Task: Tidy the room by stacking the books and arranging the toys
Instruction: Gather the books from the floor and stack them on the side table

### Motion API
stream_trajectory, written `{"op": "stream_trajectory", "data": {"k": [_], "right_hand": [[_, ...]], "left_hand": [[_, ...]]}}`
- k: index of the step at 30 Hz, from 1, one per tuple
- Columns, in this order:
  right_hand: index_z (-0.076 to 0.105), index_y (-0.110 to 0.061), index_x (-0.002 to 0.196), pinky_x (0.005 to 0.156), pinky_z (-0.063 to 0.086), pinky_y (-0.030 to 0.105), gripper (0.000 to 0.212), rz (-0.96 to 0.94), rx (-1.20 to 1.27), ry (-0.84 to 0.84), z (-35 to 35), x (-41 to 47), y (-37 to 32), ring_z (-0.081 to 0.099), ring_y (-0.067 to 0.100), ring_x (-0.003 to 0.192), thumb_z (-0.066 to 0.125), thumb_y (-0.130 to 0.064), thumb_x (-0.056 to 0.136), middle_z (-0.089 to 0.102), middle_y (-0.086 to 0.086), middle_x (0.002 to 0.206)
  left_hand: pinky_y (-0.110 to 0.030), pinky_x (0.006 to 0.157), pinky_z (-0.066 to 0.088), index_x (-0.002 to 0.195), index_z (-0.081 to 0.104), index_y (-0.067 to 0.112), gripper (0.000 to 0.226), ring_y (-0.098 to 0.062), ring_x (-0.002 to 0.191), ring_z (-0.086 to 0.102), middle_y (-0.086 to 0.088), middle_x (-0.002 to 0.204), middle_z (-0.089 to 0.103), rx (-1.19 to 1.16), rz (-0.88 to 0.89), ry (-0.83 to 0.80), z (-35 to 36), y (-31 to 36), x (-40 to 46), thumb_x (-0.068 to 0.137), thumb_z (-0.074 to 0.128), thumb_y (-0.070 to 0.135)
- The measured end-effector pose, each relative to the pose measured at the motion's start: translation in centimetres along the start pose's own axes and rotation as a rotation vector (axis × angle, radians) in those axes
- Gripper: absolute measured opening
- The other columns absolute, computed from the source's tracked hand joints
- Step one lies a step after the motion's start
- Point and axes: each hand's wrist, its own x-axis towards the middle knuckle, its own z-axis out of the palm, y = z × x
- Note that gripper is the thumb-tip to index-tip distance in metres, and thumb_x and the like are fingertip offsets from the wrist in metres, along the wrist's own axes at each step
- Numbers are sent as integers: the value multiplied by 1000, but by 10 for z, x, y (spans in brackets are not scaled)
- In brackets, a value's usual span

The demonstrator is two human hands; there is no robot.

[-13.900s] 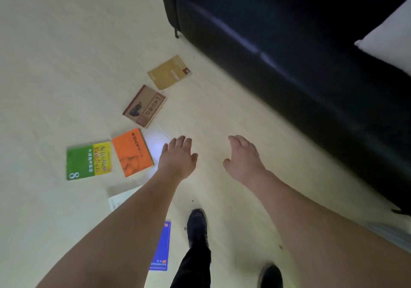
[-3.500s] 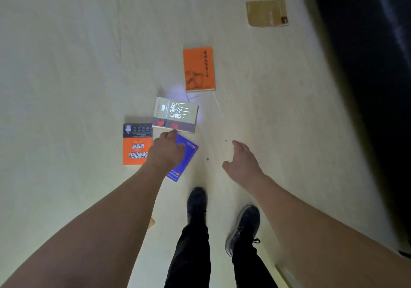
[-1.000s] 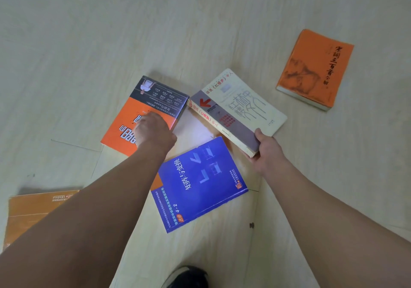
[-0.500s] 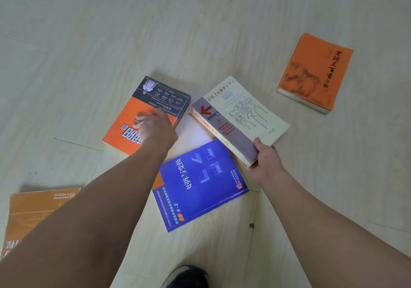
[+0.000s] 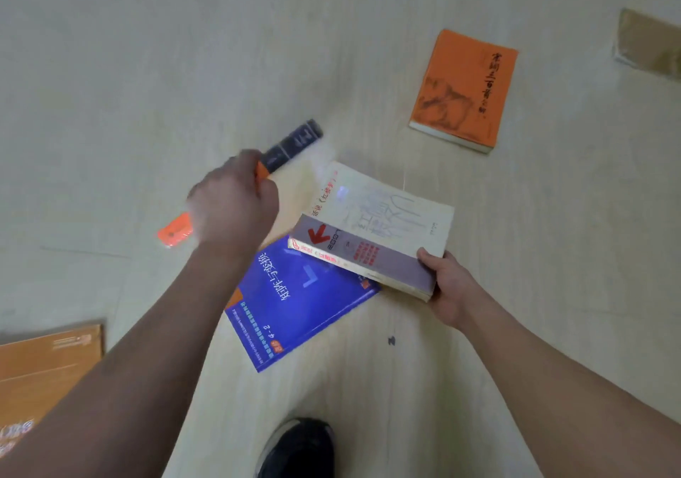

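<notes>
Left hand (image 5: 232, 208) is blurred, its fingers curled round an orange-and-black book (image 5: 291, 145) that it holds on edge above the floor (image 5: 147, 72); only the dark spine end and an orange corner show past the knuckles, and the cover cannot be read. Right hand (image 5: 447, 286) grips the near corner of a thick cream paperback (image 5: 383, 227), thumb on top and fingers hidden beneath. That paperback has a grey band with a red arrow and yellowed page edges, and it is tilted over the far corner of a glossy blue book (image 5: 294, 304), which lies flat on the floor; whether the two touch cannot be told.

An orange book (image 5: 464, 90) with black characters and a pale page block lies flat, well apart to the right. A tan book (image 5: 648, 46) is cut off by the right edge and smeared. Another orange book (image 5: 44, 363) is cut off at the lower left, partly behind the left forearm. A black shoe (image 5: 298, 448) is cut by the bottom edge. The floor is pale wood-look planks with faint seams, and a small dark speck (image 5: 391, 340) lies near the blue book.
</notes>
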Motion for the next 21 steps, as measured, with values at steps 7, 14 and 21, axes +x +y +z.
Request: {"op": "stream_trajectory", "data": {"k": [7, 14, 21], "right_hand": [[62, -10, 127, 93, 51, 43, 74, 98, 161, -194, -7, -11, -1, 65, 27, 111, 37, -69, 90, 68, 14, 122], [42, -12, 133, 81, 58, 52, 106, 5, -16, 28, -14, 13, 17, 72, 27, 95, 95, -46, 47, 68, 8, 119], [63, -12, 123, 70, 60, 35, 40, -51, 127, -84, -23, 0, 23, 71, 28, 99, 71, -29, 87, 72, 11, 111]], "left_hand": [[-48, 97, 48, 124, 67, 18, 55, -32, 123, 57, -1, 137, 62, -69, 846, -422, 84, 23, -89, 71, 54, 18], [-44, 113, 32, 134, 53, 10, 63, -36, 128, 45, -17, 139, 53, -309, -267, -613, 87, 21, -27, 84, 40, 48], [-47, 112, 28, 154, 28, 33, 59, -42, 133, 37, -19, 143, 42, -202, -174, -714, 110, 45, -20, 99, 40, 53]]}}
